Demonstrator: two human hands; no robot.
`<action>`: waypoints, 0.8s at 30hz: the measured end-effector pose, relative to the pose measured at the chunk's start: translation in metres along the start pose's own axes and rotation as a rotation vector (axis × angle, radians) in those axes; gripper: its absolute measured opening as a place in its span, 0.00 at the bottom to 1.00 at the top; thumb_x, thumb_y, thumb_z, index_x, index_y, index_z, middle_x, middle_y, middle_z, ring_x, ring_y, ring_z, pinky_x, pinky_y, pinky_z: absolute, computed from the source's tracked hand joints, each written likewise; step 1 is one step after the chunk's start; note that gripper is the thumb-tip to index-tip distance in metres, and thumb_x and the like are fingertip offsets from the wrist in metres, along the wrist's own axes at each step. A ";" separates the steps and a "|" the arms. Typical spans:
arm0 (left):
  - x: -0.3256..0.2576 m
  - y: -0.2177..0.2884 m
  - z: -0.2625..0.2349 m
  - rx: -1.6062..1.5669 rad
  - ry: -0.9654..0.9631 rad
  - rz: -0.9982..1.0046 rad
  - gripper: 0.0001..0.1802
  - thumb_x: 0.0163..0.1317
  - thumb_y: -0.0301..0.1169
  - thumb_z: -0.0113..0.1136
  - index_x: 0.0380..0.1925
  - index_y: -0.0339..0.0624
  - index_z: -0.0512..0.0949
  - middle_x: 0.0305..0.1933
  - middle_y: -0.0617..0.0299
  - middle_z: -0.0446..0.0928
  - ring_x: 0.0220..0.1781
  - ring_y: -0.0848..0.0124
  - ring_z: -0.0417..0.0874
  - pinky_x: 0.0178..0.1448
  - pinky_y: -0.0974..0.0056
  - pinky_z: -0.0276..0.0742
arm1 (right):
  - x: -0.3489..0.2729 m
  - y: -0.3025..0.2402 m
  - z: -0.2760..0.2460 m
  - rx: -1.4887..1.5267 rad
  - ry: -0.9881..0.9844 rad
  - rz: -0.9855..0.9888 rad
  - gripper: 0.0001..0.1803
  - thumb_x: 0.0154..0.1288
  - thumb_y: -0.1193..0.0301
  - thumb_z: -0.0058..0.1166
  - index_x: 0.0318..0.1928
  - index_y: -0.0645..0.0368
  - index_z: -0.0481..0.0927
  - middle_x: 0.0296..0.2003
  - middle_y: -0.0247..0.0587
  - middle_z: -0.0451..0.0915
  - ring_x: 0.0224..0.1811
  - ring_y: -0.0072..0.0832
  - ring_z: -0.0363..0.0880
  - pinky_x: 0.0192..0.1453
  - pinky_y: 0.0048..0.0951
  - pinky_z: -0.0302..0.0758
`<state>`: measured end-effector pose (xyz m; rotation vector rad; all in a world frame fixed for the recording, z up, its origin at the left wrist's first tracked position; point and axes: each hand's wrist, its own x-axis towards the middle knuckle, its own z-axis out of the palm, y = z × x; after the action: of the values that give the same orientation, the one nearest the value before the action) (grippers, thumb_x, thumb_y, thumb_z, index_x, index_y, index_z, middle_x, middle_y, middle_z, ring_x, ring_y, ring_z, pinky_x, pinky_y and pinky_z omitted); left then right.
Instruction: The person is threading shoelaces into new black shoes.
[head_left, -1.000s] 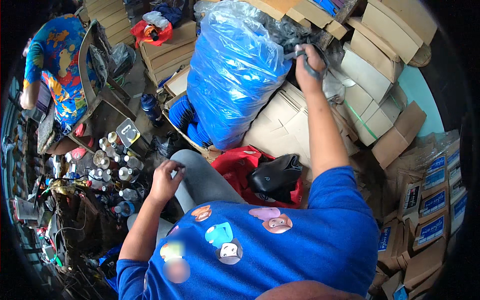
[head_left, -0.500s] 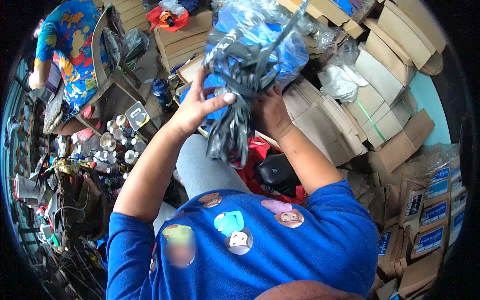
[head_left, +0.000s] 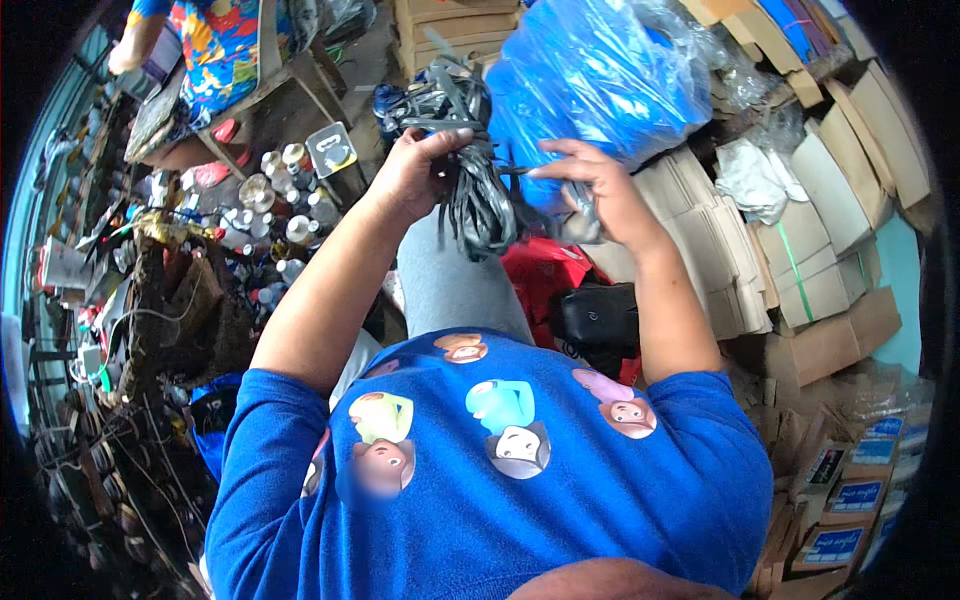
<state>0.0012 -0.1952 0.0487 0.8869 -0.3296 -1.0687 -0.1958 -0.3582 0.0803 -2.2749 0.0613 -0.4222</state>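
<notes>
A coiled bundle of black plastic strips [head_left: 480, 205], with long loops dangling and more strips sticking up, hangs above my lap. My left hand [head_left: 418, 172] is closed round its middle, thumb across the front. Off to the bundle's right, my right hand [head_left: 605, 195] pinches a strip pulled out sideways from the bundle's waist. A loose tail of it shows under the right palm. Some of the left fingers are hidden behind the strips.
Ahead lies a large blue bag in clear plastic [head_left: 610, 85]. Flattened cardboard [head_left: 700, 235] is stacked to the right. A black case [head_left: 597, 318] sits on red fabric by my leg. Bottles [head_left: 265, 195] crowd the left, near a person in a colourful shirt [head_left: 218, 50].
The bundle has turned and shifted slightly left and now hangs more upright. My right hand has moved from behind it out to the right, drawing a strip along. The view has shifted too.
</notes>
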 end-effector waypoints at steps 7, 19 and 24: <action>-0.004 -0.010 -0.020 0.017 0.111 0.014 0.19 0.53 0.35 0.70 0.42 0.42 0.74 0.37 0.63 0.80 0.38 0.69 0.82 0.41 0.60 0.81 | 0.008 -0.009 0.007 0.155 0.303 0.173 0.11 0.62 0.73 0.56 0.45 0.60 0.81 0.44 0.33 0.78 0.46 0.20 0.73 0.53 0.23 0.69; -0.020 -0.014 -0.018 0.075 -0.102 0.098 0.28 0.52 0.26 0.69 0.51 0.41 0.66 0.43 0.59 0.77 0.46 0.67 0.81 0.51 0.59 0.77 | 0.030 0.008 0.069 0.491 0.107 0.242 0.15 0.62 0.69 0.59 0.45 0.66 0.77 0.39 0.37 0.81 0.41 0.21 0.76 0.49 0.25 0.73; -0.021 -0.014 -0.031 0.116 -0.078 0.087 0.22 0.55 0.25 0.66 0.48 0.41 0.69 0.40 0.60 0.79 0.39 0.72 0.81 0.45 0.66 0.79 | 0.026 0.022 0.065 1.035 0.058 0.332 0.13 0.69 0.70 0.51 0.50 0.64 0.75 0.40 0.32 0.79 0.39 0.15 0.75 0.45 0.19 0.72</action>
<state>0.0021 -0.1654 0.0226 0.9269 -0.4946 -1.0126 -0.1485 -0.3306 0.0309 -1.2039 0.1957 -0.2483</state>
